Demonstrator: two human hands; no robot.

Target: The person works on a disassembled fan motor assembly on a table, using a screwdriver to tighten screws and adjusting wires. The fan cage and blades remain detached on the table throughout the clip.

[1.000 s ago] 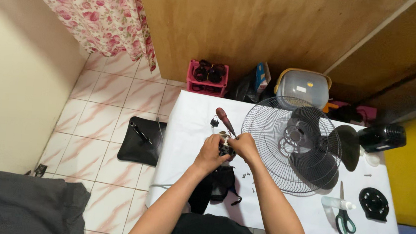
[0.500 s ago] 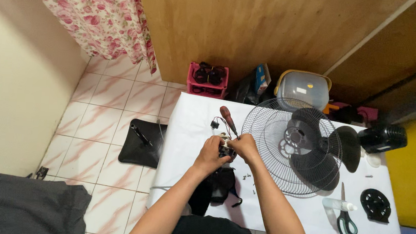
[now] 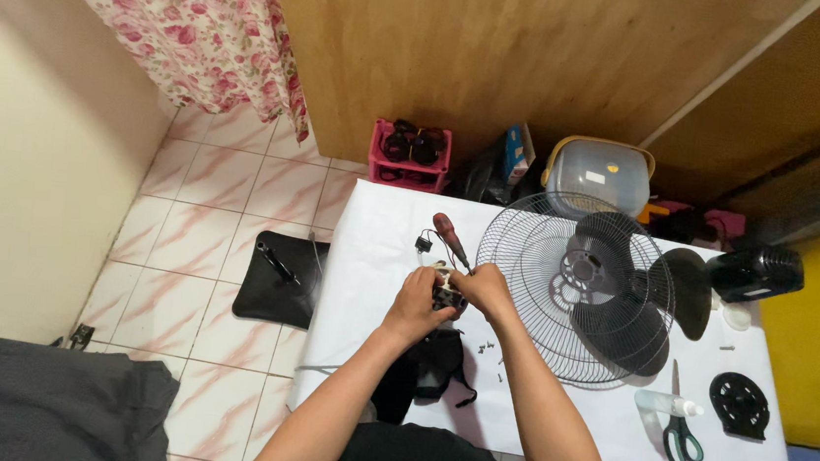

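My left hand (image 3: 416, 302) grips a small dark motor part (image 3: 448, 298) over the white table (image 3: 378, 257). My right hand (image 3: 486, 289) holds a red-handled screwdriver (image 3: 451, 240), its tip down on that part and its handle tilted up and away. Thin wires with a small black plug (image 3: 423, 244) trail from the part toward the far side. A black fan housing (image 3: 430, 369) lies on the table just below my hands, and several small screws (image 3: 490, 350) are scattered to its right.
A wire fan guard (image 3: 543, 272) with black fan blades (image 3: 636, 300) lies right of my hands. Green-handled scissors (image 3: 679, 432), a round black part (image 3: 740, 403) and a black motor cover (image 3: 755, 272) sit at the right. A black base (image 3: 277, 278) lies on the tiled floor.
The screwdriver handle has shifted slightly as my right hand works it; both hands stay on the small part in the same spot.
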